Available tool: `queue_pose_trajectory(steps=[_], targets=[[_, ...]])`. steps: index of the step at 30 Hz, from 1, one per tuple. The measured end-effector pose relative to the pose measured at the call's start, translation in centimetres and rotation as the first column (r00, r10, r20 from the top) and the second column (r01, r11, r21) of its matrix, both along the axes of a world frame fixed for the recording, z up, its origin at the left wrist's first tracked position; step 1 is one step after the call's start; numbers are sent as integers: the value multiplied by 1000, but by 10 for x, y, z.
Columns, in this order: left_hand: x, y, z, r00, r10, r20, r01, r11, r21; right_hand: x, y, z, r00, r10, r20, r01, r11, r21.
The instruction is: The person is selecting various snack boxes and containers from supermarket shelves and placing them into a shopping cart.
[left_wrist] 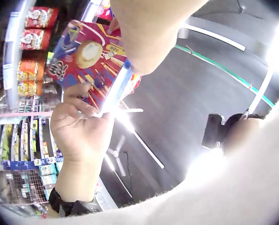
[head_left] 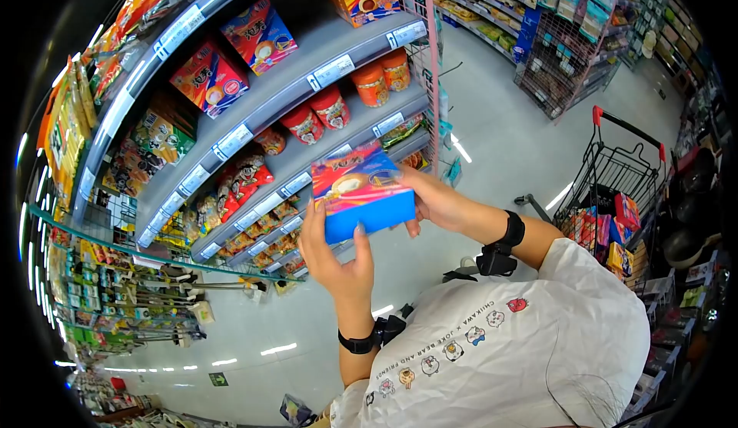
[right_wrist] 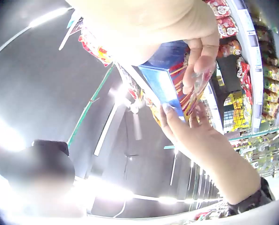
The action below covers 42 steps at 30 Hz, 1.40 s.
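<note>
Two hands share one thing here: a flat rectangular cardboard box with a red-and-purple printed face and a bright blue side (head_left: 361, 193), held up in the air in front of the person. In the head view its long axis runs roughly from nine to three o'clock, with the blue side turned towards the person. The left hand (head_left: 338, 259) comes up from six o'clock, its thumb pressed on the blue side and its fingers round the nine o'clock end. The right hand (head_left: 434, 201) clasps the three o'clock end, fingers curled over the edge. Neither hand is nearer, since both are on the box. The grey metal shelves (head_left: 284, 93), stocked with similar boxes, lie at ten to eleven o'clock from it. The black wire shopping trolley with red handle ends (head_left: 615, 170) stands well apart at three o'clock.
</note>
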<state>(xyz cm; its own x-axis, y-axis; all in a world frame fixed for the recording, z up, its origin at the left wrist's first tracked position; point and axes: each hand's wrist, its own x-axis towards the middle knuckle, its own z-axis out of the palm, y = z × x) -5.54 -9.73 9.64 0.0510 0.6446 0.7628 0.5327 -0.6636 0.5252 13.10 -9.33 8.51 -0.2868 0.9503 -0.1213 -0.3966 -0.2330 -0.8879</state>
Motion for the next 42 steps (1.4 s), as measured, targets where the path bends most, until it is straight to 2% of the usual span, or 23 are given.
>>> queue_pose_trajectory(steps=[1, 2, 3, 5, 6, 8, 10, 13, 15, 16, 19, 20, 22, 24, 27, 30, 31, 32, 33, 34, 35, 39, 42], targets=[[-2, -1, -6, 991, -48, 123, 51, 998, -22, -1, -3, 4, 998, -56, 36, 54, 997, 60], [-4, 0, -11, 965, -94, 244, 106, 994, -36, 3, -4, 9, 999, -33, 37, 28, 990, 139], [-3, 1, -13, 877, -204, 435, 211, 977, 34, 2, -3, 12, 989, -102, 110, 60, 942, 330], [-6, 0, -6, 809, -220, 545, 260, 966, 4, -1, -2, 16, 940, -273, 206, 67, 739, 671], [-7, 0, -5, 837, -217, 502, 242, 970, 16, 4, -5, 18, 957, -168, 238, -19, 780, 625], [-8, 4, -2, 888, -206, 412, 203, 978, 51, 5, -6, 14, 963, -137, 234, -38, 786, 617], [-11, 9, -11, 875, -192, 445, 224, 974, -21, 8, -9, 17, 953, -100, 287, -90, 808, 582], [-12, 9, -14, 869, -166, 466, 277, 944, -180, 13, -7, -3, 867, -264, 422, -145, 678, 721], [-10, 5, -15, 863, -98, 495, 284, 905, -316, 15, -13, -10, 874, -215, 436, -137, 751, 646], [-5, 5, -13, 874, -100, 475, 276, 907, -317, 17, -15, -14, 872, -191, 450, -147, 776, 613], [-7, 7, -13, 982, -156, 102, 187, 816, -548, 19, -20, -35, 854, -171, 491, -160, 812, 561], [-3, 7, -14, 971, -170, 169, 237, 790, -565, 18, -21, -44, 863, -175, 474, -135, 823, 551], [-2, 9, -18, 983, -172, 66, 178, 786, -592, 14, -27, -52, 852, -205, 482, -107, 833, 543], [-2, 8, -24, 984, -166, -61, 100, 807, -582, 11, -31, -62, 870, -163, 464, -102, 864, 494], [-2, 7, -31, 972, -169, -162, 23, 757, -652, 12, -35, -68, 848, -100, 520, -138, 906, 400], [-2, 8, -32, 960, -161, -227, -14, 787, -617, 13, -38, -67, 837, -31, 547, -156, 944, 292], [-2, 8, -31, 958, -160, -240, -22, 789, -614, 13, -38, -71, 833, -63, 549, -152, 929, 337], [-4, 10, -27, 964, -188, -187, 31, 782, -622, 15, -38, -79, 829, -96, 551, -149, 912, 382], [-8, 14, -30, 964, -263, 40, 218, 694, -686, 16, -37, -80, 824, -128, 552, -147, 892, 427], [-14, 20, -37, 912, -309, 270, 406, 588, -699, 17, -37, -80, 838, -98, 538, -165, 893, 419], [-17, 21, -41, 813, -319, 487, 582, 471, -662, 19, -37, -78, 850, -64, 523, -185, 893, 410], [-11, 19, -40, 771, -281, 572, 633, 447, -633, 22, -36, -70, 832, 6, 555, -234, 911, 340], [-8, 22, -49, 717, -280, 638, 686, 446, -575, 31, -32, -75, 827, -60, 560, -220, 880, 420]])
